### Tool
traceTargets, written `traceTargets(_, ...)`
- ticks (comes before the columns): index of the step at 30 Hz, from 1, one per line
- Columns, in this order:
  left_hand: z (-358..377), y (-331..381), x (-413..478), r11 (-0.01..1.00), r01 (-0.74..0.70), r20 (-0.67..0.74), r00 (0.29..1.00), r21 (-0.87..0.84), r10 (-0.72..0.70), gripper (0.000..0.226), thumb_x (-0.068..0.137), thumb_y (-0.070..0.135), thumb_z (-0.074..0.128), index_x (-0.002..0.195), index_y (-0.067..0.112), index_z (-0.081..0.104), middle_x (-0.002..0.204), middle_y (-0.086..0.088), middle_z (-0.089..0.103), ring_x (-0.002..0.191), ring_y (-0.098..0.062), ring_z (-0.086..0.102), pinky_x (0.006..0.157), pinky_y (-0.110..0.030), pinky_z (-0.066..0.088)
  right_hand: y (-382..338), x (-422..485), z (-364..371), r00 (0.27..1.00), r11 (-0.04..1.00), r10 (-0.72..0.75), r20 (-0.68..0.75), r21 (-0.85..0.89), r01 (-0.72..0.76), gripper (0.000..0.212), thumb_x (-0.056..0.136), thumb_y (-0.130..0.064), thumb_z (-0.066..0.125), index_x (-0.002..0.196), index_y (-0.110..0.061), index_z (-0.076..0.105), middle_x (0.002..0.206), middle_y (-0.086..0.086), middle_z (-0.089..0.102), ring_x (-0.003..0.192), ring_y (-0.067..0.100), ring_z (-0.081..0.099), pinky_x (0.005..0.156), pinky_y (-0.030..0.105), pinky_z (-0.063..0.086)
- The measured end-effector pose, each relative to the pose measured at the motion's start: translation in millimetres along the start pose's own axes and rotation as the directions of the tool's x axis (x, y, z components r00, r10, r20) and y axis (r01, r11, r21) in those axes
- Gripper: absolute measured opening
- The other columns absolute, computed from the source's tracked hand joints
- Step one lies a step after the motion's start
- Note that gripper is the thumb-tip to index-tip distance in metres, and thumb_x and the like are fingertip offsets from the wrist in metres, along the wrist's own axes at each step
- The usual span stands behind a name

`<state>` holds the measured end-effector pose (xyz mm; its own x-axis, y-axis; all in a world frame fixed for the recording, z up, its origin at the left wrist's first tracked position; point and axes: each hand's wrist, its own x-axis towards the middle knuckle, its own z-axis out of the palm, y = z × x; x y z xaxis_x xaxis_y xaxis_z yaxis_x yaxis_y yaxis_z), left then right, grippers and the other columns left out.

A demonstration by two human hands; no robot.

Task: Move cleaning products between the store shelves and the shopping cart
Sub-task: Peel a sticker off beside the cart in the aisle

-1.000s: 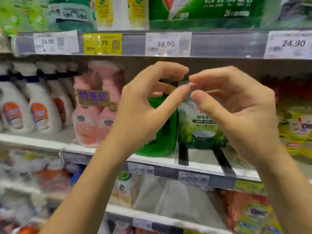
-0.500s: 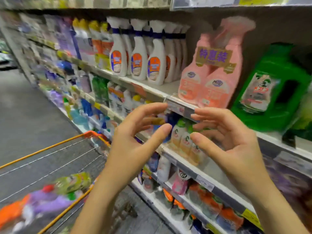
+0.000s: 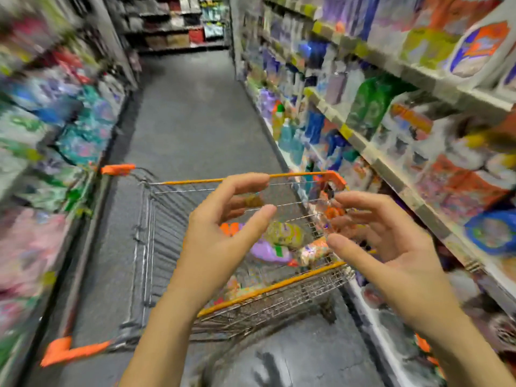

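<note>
We risk knocking bottles off the shelves (image 3: 363, 146) with our right arm, since the cart (image 3: 273, 287) stands just beside them. Our left hand (image 3: 223, 233) and right hand (image 3: 391, 241) hover apart above the cart, fingers loosely curved, holding nothing. The products (image 3: 282, 236) lie along its right side.
</note>
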<state>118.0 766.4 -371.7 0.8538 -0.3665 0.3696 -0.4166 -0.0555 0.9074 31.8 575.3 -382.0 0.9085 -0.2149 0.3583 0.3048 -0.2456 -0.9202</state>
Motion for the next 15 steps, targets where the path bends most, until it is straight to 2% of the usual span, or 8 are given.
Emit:
traceTargets(3, -22.8, -23.6, 1.1, 0.998, 0.050, -0.065, 0.997, -0.026, -0.052, 0.023, 0.084, 0.025, 0.067, 0.106, 0.031, 0.063, 0.110, 0.017, 0.067, 0.100, -0.005, 0.064, 0.087, -0.017, 0.047, 17.1, 16.8, 24.9, 0.997, 0.999, 0.020, 0.074, 0.037, -0.023, 0.045, 0.075, -0.056, 0.072, 0.113, -0.034, 0.063, 0.116, -0.005, 0.065, 0.098, 0.015, 0.064, 0.084, 0.020, 0.051)
traceTargets(6, -34.8, -45.3, 4.4, 0.994, 0.103, -0.119, 0.987, -0.032, -0.106, 0.024, 0.085, 0.017, 0.061, 0.107, 0.026, 0.062, 0.108, 0.016, 0.068, 0.097, -0.002, 0.064, 0.084, -0.014, 0.047, 37.9, 36.7, 40.7, 0.989, 0.995, 0.061, 0.132, 0.074, -0.072, 0.040, 0.075, -0.049, 0.073, 0.112, -0.037, 0.063, 0.115, -0.002, 0.066, 0.096, 0.016, 0.064, 0.083, 0.023, 0.052)
traceTargets(11, -41.0, -84.9, 24.8, 0.976, 0.216, -0.178, 0.961, 0.011, -0.210, 0.023, 0.090, 0.014, 0.061, 0.111, 0.023, 0.063, 0.110, 0.013, 0.068, 0.104, -0.005, 0.064, 0.089, -0.018, 0.049, 75.2, 79.2, 60.7, 0.955, 0.985, 0.104, 0.276, 0.104, -0.137, 0.039, 0.077, -0.054, 0.071, 0.112, -0.036, 0.063, 0.109, -0.001, 0.068, 0.094, 0.017, 0.065, 0.084, 0.021, 0.051)
traceTargets(15, -36.0, -122.2, 52.4, 0.962, 0.274, -0.313, 0.913, -0.006, -0.262, 0.021, 0.091, 0.011, 0.060, 0.109, 0.020, 0.064, 0.109, 0.011, 0.069, 0.103, -0.006, 0.064, 0.089, -0.018, 0.049, 116.3, 118.6, 66.7, 0.908, 0.968, 0.148, 0.393, 0.130, -0.214, 0.033, 0.079, -0.036, 0.069, 0.112, -0.032, 0.063, 0.104, -0.001, 0.069, 0.094, 0.017, 0.065, 0.083, 0.022, 0.051)
